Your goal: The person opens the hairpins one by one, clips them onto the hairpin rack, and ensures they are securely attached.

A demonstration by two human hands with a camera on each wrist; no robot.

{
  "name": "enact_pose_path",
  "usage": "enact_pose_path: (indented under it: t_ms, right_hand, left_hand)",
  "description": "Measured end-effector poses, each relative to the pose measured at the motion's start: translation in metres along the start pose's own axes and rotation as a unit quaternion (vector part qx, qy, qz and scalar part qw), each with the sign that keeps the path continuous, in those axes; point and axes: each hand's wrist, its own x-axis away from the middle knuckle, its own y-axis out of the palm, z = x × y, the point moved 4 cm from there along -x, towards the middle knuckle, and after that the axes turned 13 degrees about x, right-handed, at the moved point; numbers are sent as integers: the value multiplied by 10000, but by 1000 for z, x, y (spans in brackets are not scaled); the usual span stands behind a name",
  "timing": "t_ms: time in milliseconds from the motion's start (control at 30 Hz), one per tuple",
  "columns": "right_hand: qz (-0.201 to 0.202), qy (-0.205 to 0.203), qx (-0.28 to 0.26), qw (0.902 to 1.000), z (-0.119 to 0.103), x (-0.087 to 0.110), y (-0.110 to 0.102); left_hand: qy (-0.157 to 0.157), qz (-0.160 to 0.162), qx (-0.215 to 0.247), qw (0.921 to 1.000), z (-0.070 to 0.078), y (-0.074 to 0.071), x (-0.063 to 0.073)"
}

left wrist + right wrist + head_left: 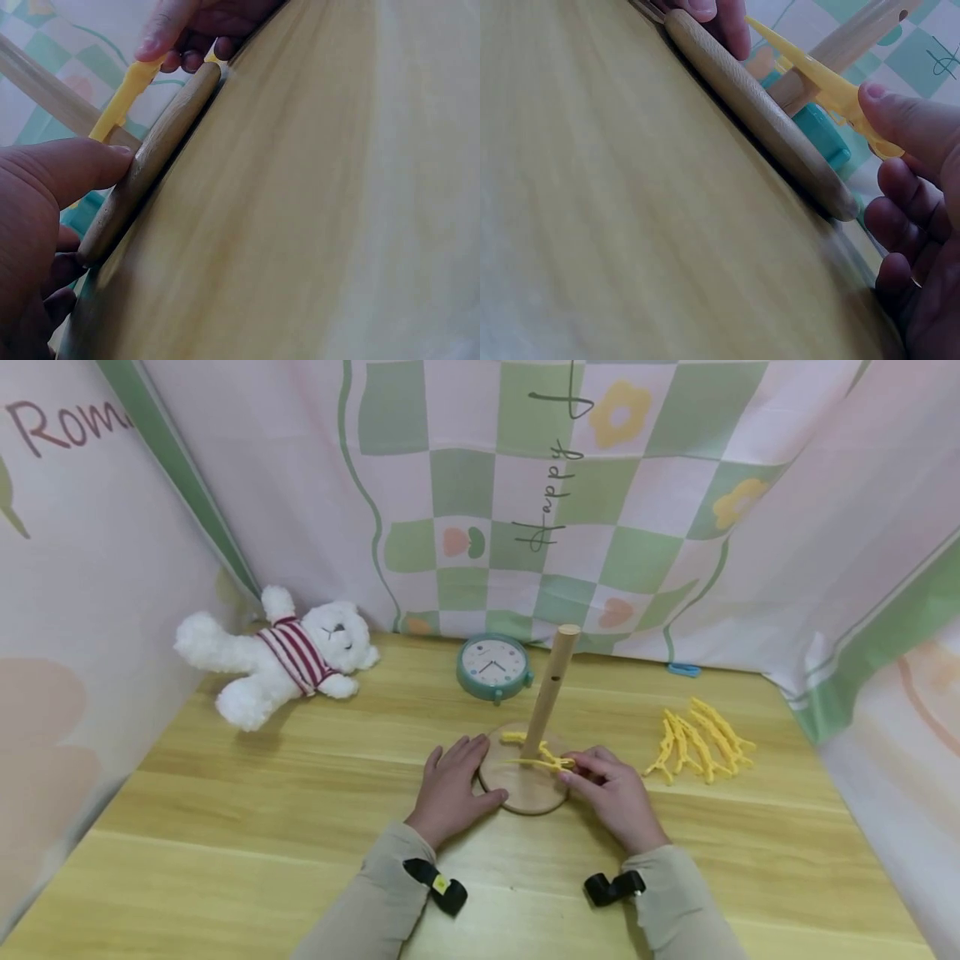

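A round wooden base point(525, 793) carries an upright wooden post point(551, 693) with a small hole near its top. My left hand point(459, 789) holds the base at its left edge, the thumb on the near rim and the fingers farther round. On the other side, my right hand point(615, 793) pinches a yellow twig-like plastic piece point(832, 86) between thumb and fingers, low beside the post. Yellow parts point(513, 737) also show just behind the post; whether they belong to the same piece I cannot tell.
Several yellow branch-shaped pieces point(697, 743) lie to the right. Behind the base is a teal clock point(493, 667). A white plush bear point(288, 652) in a striped shirt lies at the back left. A small blue object point(683, 669) sits by the back curtain point(465, 485).
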Motion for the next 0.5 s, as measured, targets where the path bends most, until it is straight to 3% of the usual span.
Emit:
enact_pose_path:
  t_ms: [500]
  right_hand:
    - [-308,176,-99,9993,0,0,1]
  left_hand:
    - [-23,-10,-41,10000,0,0,0]
